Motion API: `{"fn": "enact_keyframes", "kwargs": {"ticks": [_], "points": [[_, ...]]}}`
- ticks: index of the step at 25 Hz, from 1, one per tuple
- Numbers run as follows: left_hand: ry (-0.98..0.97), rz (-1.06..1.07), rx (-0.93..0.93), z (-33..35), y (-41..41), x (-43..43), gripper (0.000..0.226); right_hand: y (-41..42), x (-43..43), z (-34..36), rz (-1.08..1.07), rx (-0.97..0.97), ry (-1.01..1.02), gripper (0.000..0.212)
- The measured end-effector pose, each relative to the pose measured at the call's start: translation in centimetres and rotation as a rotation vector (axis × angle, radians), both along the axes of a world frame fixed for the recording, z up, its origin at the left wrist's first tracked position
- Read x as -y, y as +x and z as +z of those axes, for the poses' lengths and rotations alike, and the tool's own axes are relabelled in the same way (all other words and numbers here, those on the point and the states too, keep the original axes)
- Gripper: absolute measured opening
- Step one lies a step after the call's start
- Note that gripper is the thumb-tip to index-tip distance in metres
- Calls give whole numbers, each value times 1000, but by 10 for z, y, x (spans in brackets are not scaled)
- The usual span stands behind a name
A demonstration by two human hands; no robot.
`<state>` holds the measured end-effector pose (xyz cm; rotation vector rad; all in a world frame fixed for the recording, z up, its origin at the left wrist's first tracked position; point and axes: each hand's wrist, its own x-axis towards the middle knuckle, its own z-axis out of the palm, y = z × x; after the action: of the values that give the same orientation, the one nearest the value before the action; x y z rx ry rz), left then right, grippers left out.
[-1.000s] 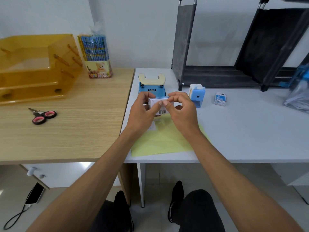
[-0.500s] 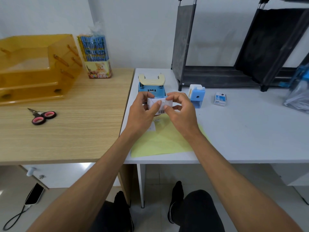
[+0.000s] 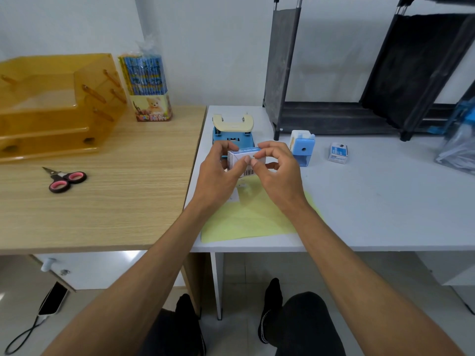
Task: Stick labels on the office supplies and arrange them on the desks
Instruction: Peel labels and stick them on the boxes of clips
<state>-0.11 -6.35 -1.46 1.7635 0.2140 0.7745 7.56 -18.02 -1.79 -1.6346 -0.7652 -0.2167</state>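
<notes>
A small white box (image 3: 240,157) with a blue top and a barcode is held above the white desk (image 3: 372,201) by both hands. My left hand (image 3: 219,176) grips its left end; my right hand (image 3: 276,173) pinches its right end, both thumbs pressing on its front face. Under the hands lies a yellow label sheet (image 3: 246,219). Behind them stand a blue hole punch (image 3: 232,131) with a cream handle, a blue pencil sharpener (image 3: 303,147) and a second small box (image 3: 338,152).
The wooden desk (image 3: 102,201) on the left carries pink-handled scissors (image 3: 65,179), an amber tiered paper tray (image 3: 56,106) and a pack of pencils (image 3: 147,88). A dark fabric rack (image 3: 359,73) stands at the back right, a plastic bag (image 3: 460,150) at the far right.
The box has tilted slightly in my hands and both thumbs have shifted along its front face. Nothing else has moved.
</notes>
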Motion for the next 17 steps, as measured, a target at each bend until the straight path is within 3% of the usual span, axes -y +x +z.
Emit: {"fn": "enact_keyframes", "kwargs": {"ticks": [17], "points": [[6,-16,-12,-2,2,-1,27,0,0,1,-5,-17,-18,4]]}}
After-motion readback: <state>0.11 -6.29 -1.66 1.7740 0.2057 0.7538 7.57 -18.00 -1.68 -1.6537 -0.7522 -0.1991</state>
